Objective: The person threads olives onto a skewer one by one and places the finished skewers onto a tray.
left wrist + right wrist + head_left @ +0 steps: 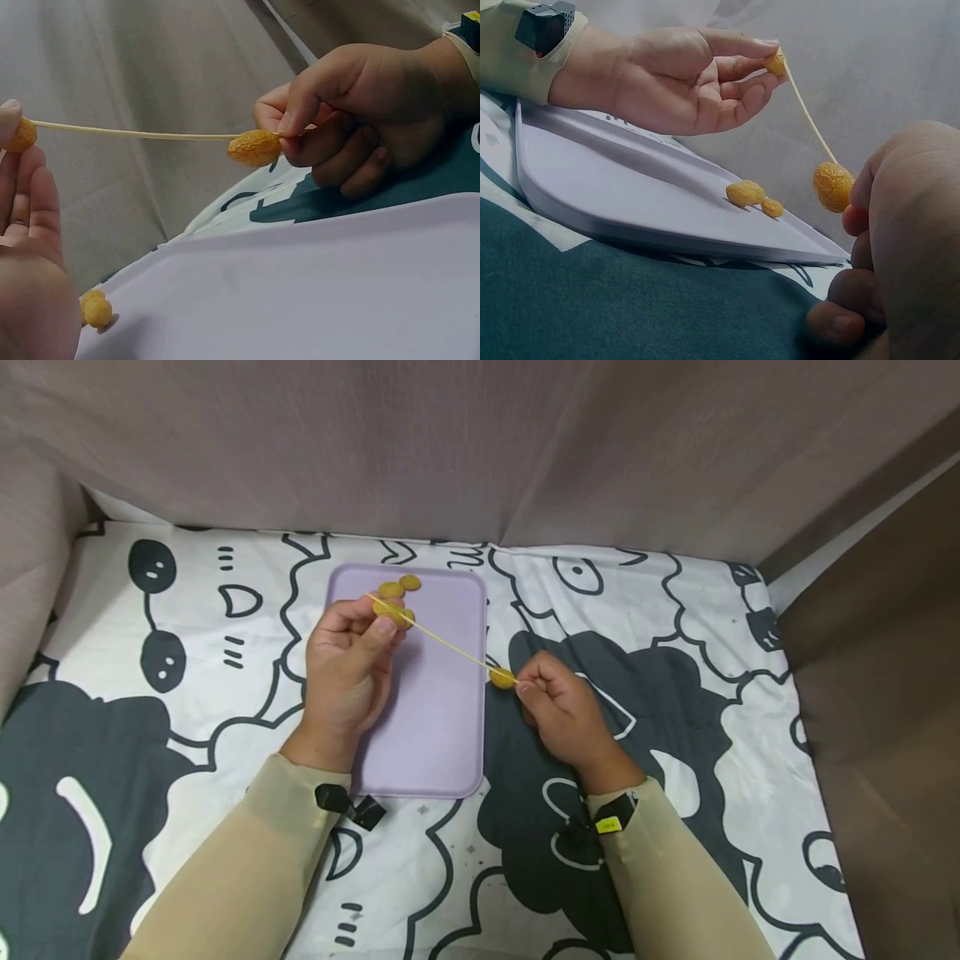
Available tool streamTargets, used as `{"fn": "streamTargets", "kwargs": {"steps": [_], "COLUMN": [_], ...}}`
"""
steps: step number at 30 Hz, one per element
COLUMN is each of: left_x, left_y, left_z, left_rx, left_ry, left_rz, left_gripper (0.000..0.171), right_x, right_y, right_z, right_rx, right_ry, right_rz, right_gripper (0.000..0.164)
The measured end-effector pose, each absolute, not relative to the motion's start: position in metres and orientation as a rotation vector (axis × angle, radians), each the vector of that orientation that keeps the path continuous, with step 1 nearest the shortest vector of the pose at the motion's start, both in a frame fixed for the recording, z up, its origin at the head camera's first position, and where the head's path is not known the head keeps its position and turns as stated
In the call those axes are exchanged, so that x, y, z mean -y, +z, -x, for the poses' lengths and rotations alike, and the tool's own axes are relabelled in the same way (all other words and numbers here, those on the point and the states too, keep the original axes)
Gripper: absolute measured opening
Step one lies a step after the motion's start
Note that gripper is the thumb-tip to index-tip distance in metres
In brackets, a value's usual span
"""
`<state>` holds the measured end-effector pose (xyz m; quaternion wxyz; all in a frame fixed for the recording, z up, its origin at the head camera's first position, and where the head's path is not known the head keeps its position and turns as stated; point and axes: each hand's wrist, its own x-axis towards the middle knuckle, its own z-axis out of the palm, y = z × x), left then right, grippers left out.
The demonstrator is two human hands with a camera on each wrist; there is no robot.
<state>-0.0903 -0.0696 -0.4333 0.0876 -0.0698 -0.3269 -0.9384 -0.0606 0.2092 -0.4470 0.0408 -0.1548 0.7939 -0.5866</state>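
Observation:
A thin pale skewer (450, 646) stretches slantwise between the two hands. Near its right end a wrinkled yellow dried fruit (502, 677) is threaded on, also plain in the left wrist view as a wrinkled fruit (253, 148). My right hand (562, 710) pinches the skewer's end just beside that fruit. Over the tray, my left hand (345, 664) holds yellow dried fruit (775, 63) between thumb and fingers at the skewer's other end. Fingers partly cover it, so I cannot tell whether the skewer passes through it.
Below the left hand lies a lilac tray (427, 727) on a black-and-white patterned cloth (247, 693). Two loose fruits, a larger one (745, 193) and a smaller one (772, 208), sit at its far end. Grey-brown curtains (450, 452) hang behind and at the sides.

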Motion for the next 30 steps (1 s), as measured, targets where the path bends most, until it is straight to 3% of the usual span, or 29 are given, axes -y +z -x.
{"fn": "streamTargets", "kwargs": {"steps": [12, 20, 30], "left_x": [0.0666, 0.0662, 0.0622], "left_y": [-0.4357, -0.4348, -0.4335], "left_z": [0.0901, 0.0874, 0.0838], "left_rx": [1.160, 1.355, 1.465], "left_ry": [-2.715, -2.650, -2.584], "left_rz": [0.206, 0.176, 0.157], "left_gripper": [0.022, 0.037, 0.042], "right_x": [-0.2092, -0.2097, -0.2109], "right_y": [-0.4470, -0.4476, -0.4484], "right_z": [0.0614, 0.0617, 0.0610], "right_rx": [-2.421, -2.438, -2.433], "right_ry": [-1.803, -1.766, -1.760], "right_rz": [0.463, 0.435, 0.476], "right_gripper": [0.015, 0.015, 0.016]}}
